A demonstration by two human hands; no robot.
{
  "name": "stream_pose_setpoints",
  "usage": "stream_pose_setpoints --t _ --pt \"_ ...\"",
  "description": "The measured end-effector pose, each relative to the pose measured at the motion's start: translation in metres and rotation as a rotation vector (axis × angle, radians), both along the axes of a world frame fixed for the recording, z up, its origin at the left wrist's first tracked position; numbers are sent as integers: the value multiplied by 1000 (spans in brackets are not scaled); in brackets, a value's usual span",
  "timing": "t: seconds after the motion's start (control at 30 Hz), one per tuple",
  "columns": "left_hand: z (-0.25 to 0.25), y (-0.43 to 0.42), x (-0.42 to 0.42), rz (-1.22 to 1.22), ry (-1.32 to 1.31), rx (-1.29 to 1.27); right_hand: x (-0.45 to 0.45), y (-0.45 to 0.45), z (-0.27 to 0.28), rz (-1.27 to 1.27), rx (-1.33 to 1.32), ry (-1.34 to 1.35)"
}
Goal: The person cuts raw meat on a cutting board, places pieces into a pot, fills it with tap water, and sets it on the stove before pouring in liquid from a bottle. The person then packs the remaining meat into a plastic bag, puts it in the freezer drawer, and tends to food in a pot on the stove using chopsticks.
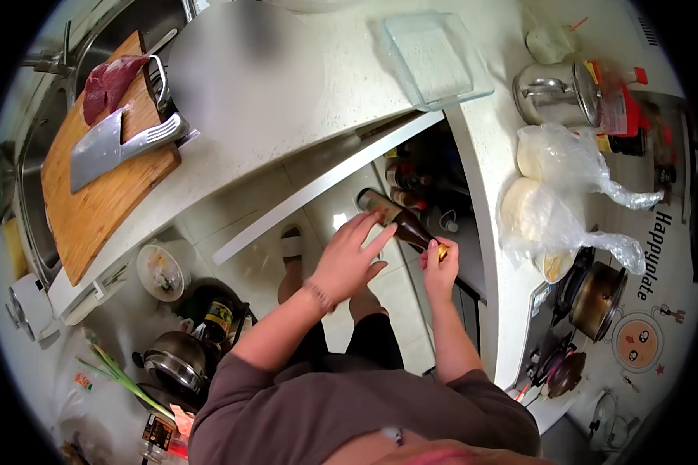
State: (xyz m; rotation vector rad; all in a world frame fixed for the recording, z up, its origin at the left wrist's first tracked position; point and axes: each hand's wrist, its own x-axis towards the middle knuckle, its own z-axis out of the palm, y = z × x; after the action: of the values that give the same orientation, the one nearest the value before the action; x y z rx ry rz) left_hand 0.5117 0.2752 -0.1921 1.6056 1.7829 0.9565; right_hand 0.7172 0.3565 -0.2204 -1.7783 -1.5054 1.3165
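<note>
A dark brown glass bottle [412,230] with a pale label and a gold cap is tilted in front of the open cupboard. My right hand [440,271] is closed around its neck at the cap. Beside the bottle's body, my left hand [350,252] has its fingers stretched out and apart; whether the fingertips touch the glass I cannot tell. Several more bottles [403,177] stand inside the dark cupboard, just beyond the held one. The white cupboard door [326,186] is swung out to the left of the bottle.
On the counter at left, a wooden cutting board [151,167] bears raw meat [110,85] and a cleaver [120,147]. A glass dish [434,62] sits near the counter's edge. Bagged food [531,205], a metal pitcher [558,93] and a pot [597,301] stand at right.
</note>
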Motion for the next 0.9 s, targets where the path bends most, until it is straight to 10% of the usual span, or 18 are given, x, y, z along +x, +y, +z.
stream_pose_setpoints --t 0.27,0.5,0.7,0.9 --pt "41 -76 -100 511 627 -151 9 102 -135 -137 300 -385" --pt "22 -89 -112 538 267 -220 36 224 -279 249 785 -947" --pt "20 -84 -110 599 236 -274 80 301 -416 432 577 -1222" --pt "17 -83 -100 647 269 -287 50 307 -399 451 40 -1347"
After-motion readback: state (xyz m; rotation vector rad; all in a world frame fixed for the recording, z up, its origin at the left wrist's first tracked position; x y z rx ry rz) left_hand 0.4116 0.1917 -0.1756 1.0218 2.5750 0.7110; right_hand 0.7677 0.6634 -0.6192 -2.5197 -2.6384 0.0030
